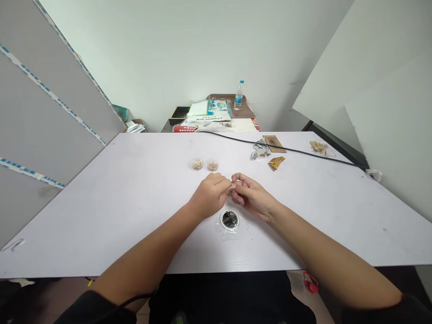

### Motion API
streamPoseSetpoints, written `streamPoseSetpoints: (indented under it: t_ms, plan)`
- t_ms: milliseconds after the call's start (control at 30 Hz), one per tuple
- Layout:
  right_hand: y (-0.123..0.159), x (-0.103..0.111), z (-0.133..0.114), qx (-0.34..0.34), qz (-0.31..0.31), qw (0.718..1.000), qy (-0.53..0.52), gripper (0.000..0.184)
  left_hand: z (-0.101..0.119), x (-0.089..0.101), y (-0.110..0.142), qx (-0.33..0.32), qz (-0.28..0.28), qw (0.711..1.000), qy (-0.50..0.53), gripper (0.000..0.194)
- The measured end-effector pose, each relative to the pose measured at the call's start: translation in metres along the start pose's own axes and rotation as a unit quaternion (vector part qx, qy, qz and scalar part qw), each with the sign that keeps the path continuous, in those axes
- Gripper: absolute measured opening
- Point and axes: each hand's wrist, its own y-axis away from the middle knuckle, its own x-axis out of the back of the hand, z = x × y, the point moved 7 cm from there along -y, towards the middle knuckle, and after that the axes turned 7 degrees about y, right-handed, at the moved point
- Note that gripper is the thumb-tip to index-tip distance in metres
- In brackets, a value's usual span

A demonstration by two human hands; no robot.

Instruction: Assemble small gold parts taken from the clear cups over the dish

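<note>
Over the middle of the white table (162,180), my left hand (212,192) and my right hand (251,195) meet at the fingertips. Both are closed in a pinch on something tiny between them, which the fingers mostly hide. Just below the hands, toward me, lies a round black piece with a white rim (230,220), on or in clear plastic film. Beyond my left hand stand two small round clear containers, a left one (197,164) and a right one (212,166), both holding small pale gold pieces.
A black cable (232,138) crosses the table's far side. Near it are a clear bag with silvery contents (259,151), a brown card packet (274,143), a gold foil packet (277,163) and a bag of golden pieces (317,146). Behind stands a water bottle (239,96).
</note>
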Motion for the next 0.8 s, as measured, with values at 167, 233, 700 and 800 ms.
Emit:
streamPoseSetpoints:
  t_ms: [167,233,700,800]
  plan:
    - [0.002,-0.001,-0.004,0.002,0.018,1.0,0.01,0.032,-0.01,-0.002,0.003,0.073,-0.001,0.996,0.055,0.03]
    - [0.003,-0.002,-0.006,0.009,0.018,1.0,0.004,0.031,-0.014,-0.003,0.004,0.115,-0.006,0.991,0.076,0.033]
    - [0.001,0.001,-0.007,0.033,0.013,0.999,-0.024,0.029,-0.026,-0.015,0.013,0.292,-0.029,0.91,0.292,0.031]
    - [0.002,0.003,-0.01,0.042,0.018,0.999,-0.024,0.03,-0.028,-0.012,0.014,0.299,-0.013,0.909,0.292,0.031]
